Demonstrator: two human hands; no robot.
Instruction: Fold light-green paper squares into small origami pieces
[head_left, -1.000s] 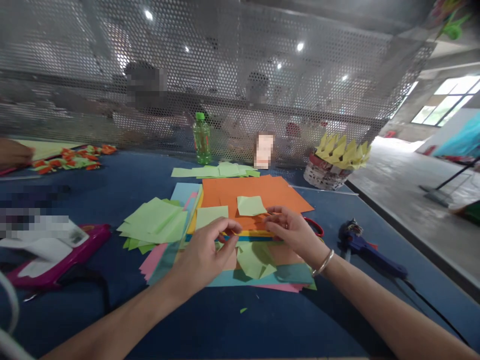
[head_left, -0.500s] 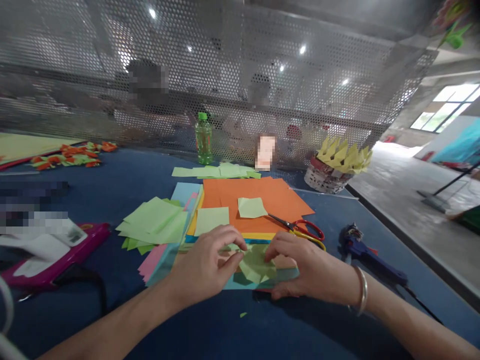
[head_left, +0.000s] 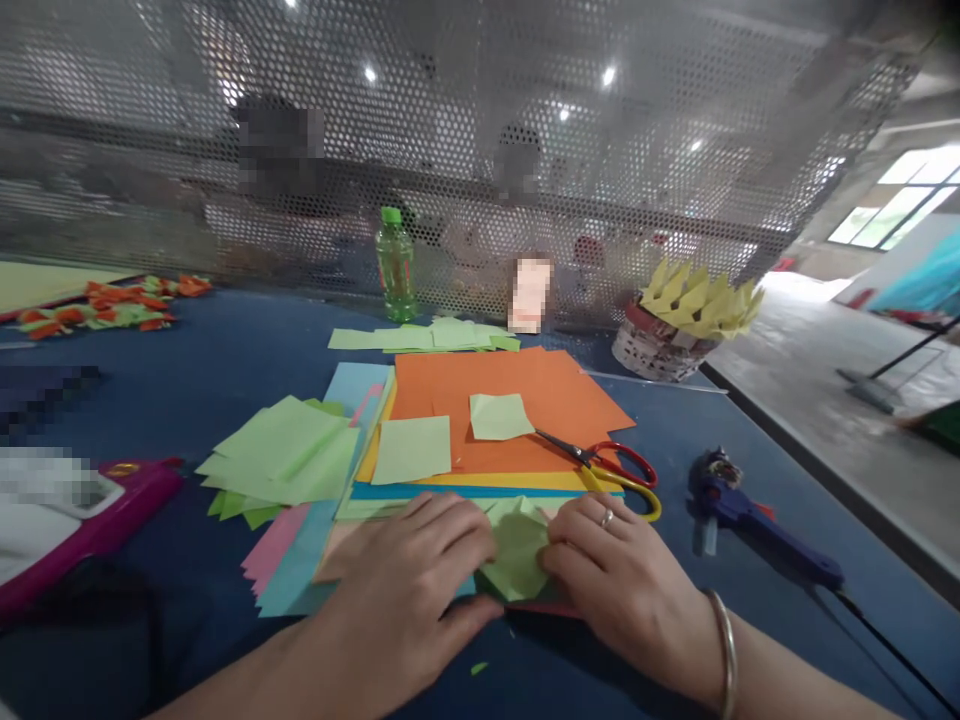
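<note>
Left hand (head_left: 427,590) and right hand (head_left: 626,580) curl fingers (head_left: 469,535) at opposite edges of creased light-green paper (head_left: 516,555), grip unclear; dark-blue worktop (head_left: 525,685) extends nearer, perforated grey metal screen (head_left: 450,120) beyond.

Your only cam's head-worn, facing forward and down: left hand (head_left: 431,590) and right hand (head_left: 630,580) close, counter (head_left: 255,345) below, perforated metal screen (head_left: 450,110) beyond.

A blue table (head_left: 270,335) spreads around the right hand (head_left: 634,575), with a holey wall (head_left: 465,110) ahead and a window (head_left: 896,205) far right.
</note>
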